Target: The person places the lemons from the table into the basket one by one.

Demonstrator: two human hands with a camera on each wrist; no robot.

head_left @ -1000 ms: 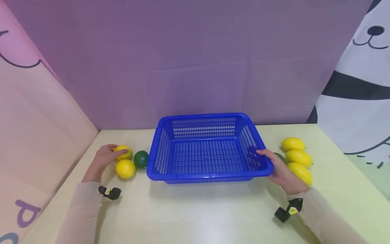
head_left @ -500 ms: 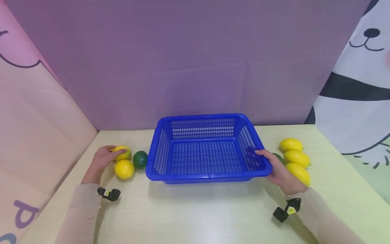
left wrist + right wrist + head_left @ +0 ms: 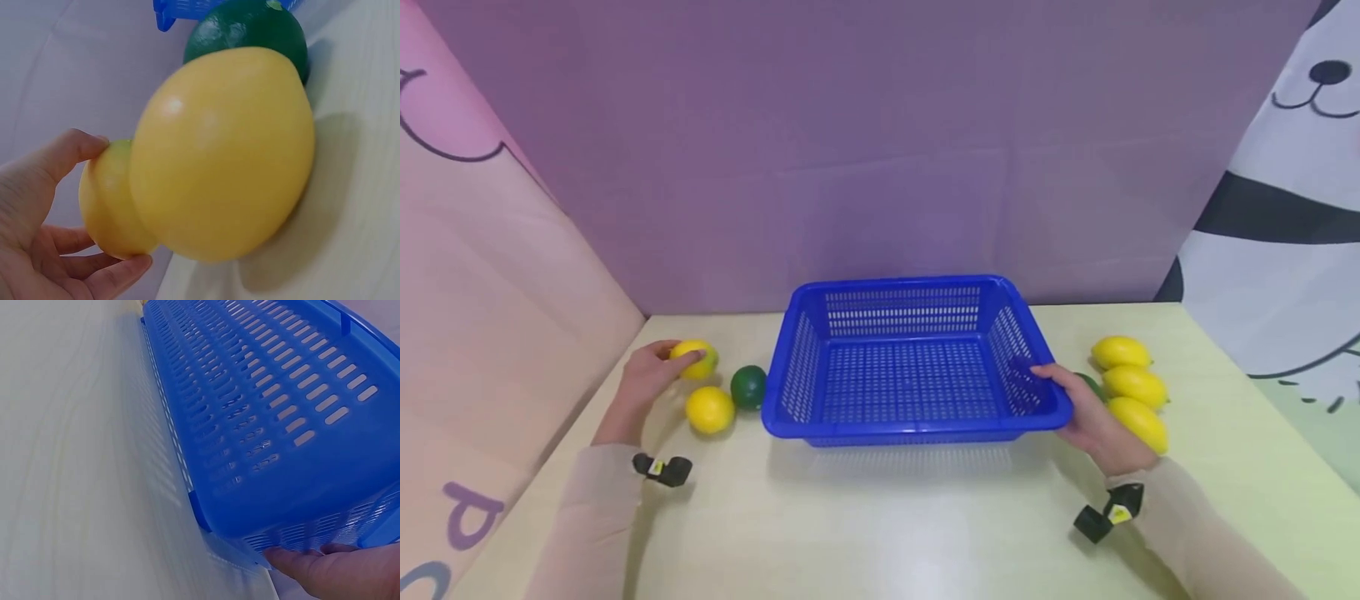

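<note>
In the head view, my left hand (image 3: 651,375) pinches a round yellow fruit with a greenish end (image 3: 694,359) between thumb and fingers. The left wrist view shows the thumb on one side of this fruit (image 3: 115,200) and fingertips on the other. Nearer to me lies a second yellow fruit (image 3: 710,409), with a dark green round fruit (image 3: 748,387) beside it. My right hand (image 3: 1093,425) grips the right rim of a blue plastic basket (image 3: 917,428), its thumb over the edge. In the right wrist view, the other fingers are partly hidden against the basket wall (image 3: 300,481).
Right of the basket lie three lemons (image 3: 1135,386) in a row, with a green fruit (image 3: 1088,384) mostly hidden behind the right hand. The pale wooden table (image 3: 880,533) meets a purple backdrop (image 3: 895,167) at its far edge.
My left hand has shifted slightly left and away from me with its yellow fruit, which now stands apart from the second yellow fruit in the head view. The right hand keeps its grip.
</note>
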